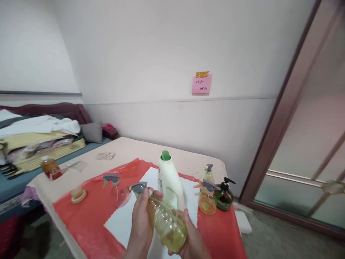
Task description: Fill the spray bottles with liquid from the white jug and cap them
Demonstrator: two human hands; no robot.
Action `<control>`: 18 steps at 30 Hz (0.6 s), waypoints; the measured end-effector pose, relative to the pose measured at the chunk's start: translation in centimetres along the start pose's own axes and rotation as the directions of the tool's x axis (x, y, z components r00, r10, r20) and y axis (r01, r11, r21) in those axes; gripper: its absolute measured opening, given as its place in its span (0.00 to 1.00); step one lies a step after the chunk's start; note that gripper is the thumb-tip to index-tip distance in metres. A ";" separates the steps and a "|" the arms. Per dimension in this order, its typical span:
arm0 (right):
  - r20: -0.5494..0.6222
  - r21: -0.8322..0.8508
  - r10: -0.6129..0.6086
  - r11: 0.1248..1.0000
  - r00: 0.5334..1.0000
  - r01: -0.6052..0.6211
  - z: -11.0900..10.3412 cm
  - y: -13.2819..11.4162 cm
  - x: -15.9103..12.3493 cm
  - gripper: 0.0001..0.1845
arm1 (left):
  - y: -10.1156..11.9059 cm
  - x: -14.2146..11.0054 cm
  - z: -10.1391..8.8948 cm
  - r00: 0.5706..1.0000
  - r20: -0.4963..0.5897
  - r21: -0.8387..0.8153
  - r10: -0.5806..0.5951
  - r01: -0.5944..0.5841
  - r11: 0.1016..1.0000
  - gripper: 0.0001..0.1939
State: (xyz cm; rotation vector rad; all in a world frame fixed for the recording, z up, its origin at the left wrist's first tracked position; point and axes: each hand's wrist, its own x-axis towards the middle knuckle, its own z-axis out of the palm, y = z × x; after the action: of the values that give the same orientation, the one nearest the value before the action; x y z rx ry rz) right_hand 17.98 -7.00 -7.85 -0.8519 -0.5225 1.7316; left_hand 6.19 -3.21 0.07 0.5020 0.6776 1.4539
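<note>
Head view: we hold a yellow spray bottle (167,223) tilted, just in front of the white jug (170,183). Our left hand (140,219) grips its neck below the grey trigger (139,187); our right hand (192,237) cups its base. We judge a firm base grip steadies any twisting.

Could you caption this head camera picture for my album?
Two hands, left and right, hold a yellow spray bottle over a red-covered table.

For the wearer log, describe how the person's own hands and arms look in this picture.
Both the left hand and the right hand are bare: no gloves, and no rings or watch show. The forearms entering from the bottom edge are uncovered as far as the picture shows, with no sleeve, band or marking. The fingers show nothing worn; the nails are too small to judge.
</note>
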 end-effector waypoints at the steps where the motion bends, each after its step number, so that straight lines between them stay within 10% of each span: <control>1: -0.004 -0.031 -0.047 0.998 0.999 0.047 0.2 0.1 -0.3 0.48 | -0.1 0.2 -0.1 0.999 -0.040 -0.008 0.026 -0.026 1.000 0.17; 7: -0.016 -0.372 -0.475 0.819 0.880 0.436 0.9 0.2 -2.0 0.50 | 0.3 0.9 -0.5 0.977 -0.182 0.013 0.114 -0.113 0.993 0.17; 10: 0.016 -0.143 -0.201 0.969 0.980 0.201 0.8 0.2 -1.8 0.43 | 0.6 0.6 -0.3 0.988 -0.139 0.051 0.074 -0.067 0.996 0.17; 13: 0.118 0.024 0.119 0.992 0.986 -0.122 0.8 0.1 -1.4 0.51 | 0.5 0.4 -0.2 0.990 -0.119 0.079 0.081 -0.072 0.994 0.16; 18: 0.043 -0.041 -0.297 0.953 0.954 0.299 1.0 0.3 -1.8 0.49 | 0.1 0.3 -0.4 0.974 -0.175 0.177 0.146 -0.114 0.977 0.16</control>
State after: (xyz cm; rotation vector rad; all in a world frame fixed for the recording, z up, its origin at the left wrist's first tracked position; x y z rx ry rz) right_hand 17.29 -8.69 -6.87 -0.7338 -0.6824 1.4642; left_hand 5.88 -2.91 -0.21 0.5512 0.9363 1.5895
